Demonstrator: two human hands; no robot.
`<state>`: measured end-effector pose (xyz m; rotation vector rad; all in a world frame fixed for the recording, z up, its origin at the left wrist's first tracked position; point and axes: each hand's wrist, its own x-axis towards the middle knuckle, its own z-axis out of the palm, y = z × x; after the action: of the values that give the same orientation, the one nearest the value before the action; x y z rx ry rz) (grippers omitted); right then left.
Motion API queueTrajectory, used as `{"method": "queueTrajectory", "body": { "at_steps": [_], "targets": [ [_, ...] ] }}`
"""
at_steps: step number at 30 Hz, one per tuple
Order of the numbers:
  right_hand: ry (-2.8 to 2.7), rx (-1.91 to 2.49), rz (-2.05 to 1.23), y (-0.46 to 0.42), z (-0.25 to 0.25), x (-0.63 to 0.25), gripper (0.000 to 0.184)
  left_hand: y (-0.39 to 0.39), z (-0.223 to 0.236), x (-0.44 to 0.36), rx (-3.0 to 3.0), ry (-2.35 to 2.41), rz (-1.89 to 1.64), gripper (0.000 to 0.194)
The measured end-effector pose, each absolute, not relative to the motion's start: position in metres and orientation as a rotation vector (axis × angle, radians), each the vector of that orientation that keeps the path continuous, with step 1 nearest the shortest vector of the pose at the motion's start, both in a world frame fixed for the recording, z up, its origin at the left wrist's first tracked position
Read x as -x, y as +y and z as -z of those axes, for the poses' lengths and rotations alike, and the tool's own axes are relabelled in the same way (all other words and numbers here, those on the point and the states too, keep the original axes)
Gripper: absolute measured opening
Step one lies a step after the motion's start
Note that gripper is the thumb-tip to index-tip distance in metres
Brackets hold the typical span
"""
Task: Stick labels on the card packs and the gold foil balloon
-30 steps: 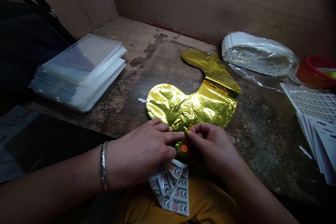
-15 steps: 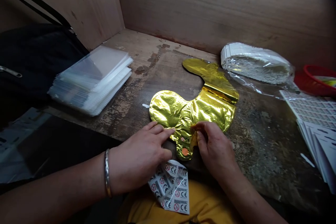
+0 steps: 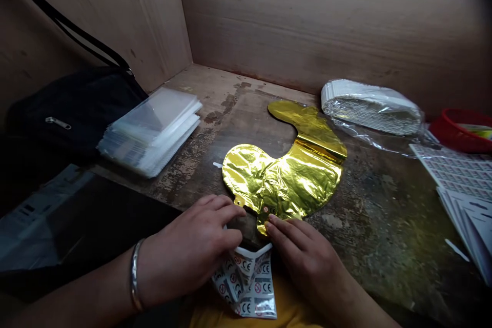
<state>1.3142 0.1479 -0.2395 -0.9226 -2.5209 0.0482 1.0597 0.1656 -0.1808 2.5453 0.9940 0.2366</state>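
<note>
A shiny gold foil balloon [image 3: 284, 179], flat and curved, lies on the worn table with its short tail towards me. My right hand [image 3: 303, 246] rests at that tail, fingers stretched out and fingertips pressing on the foil by a small printed CE sticker [image 3: 268, 210]. The thumb is hidden. My left hand [image 3: 200, 241], with a metal bangle at the wrist, is closed on a creased sheet of CE stickers [image 3: 249, 284] that hangs over my lap. Its fingertips are close to the balloon's lower left edge; part of the sheet is hidden beneath the hand.
Clear plastic sleeves [image 3: 154, 128] are stacked at the left beside a dark bag [image 3: 84, 107]. At the back right lies a plastic-wrapped white bundle [image 3: 371, 107], near a red basket [image 3: 457, 130]. Printed sheets [image 3: 457, 179] lie at the right edge. Wooden panels [image 3: 307, 25] stand behind.
My right hand has let go of the pinched foil and now presses flat on the tail. My left hand has drawn back from the balloon. The orange dot on the tail is now covered.
</note>
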Motion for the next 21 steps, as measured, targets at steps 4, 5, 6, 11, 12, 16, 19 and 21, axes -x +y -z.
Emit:
{"method": "queueTrajectory", "body": {
  "at_steps": [4,5,6,11,12,16,19,21],
  "targets": [
    [-2.290,1.064,-0.307,0.151,0.235,-1.311,0.020,0.162,0.179,-1.058,-2.533,0.975,-0.242,0.004],
    [-2.218,1.144,-0.429,0.153,0.232,-1.310,0.016,0.161,0.180,-1.058,-2.538,0.970,-0.246,0.003],
    [-2.148,1.236,-0.552,0.156,0.229,-1.309,0.012,0.161,0.181,-1.058,-2.543,0.961,-0.249,0.003],
    [-1.732,1.570,-1.196,0.178,0.213,-1.311,0.028,0.169,0.183,-1.063,-2.552,0.890,-0.199,0.006],
    [-1.630,1.569,-1.324,0.182,0.211,-1.312,0.032,0.171,0.182,-1.065,-2.554,0.876,-0.180,0.007],
    [-1.374,1.505,-1.618,0.194,0.207,-1.317,0.035,0.178,0.177,-1.074,-2.588,0.797,-0.158,0.009],
    [-1.307,1.507,-1.589,0.197,0.208,-1.319,0.035,0.176,0.178,-1.080,-2.635,0.734,-0.190,0.009],
    [-1.327,1.508,-1.471,0.197,0.207,-1.319,0.035,0.173,0.179,-1.084,-2.676,0.680,-0.232,0.010]
  ]
}}
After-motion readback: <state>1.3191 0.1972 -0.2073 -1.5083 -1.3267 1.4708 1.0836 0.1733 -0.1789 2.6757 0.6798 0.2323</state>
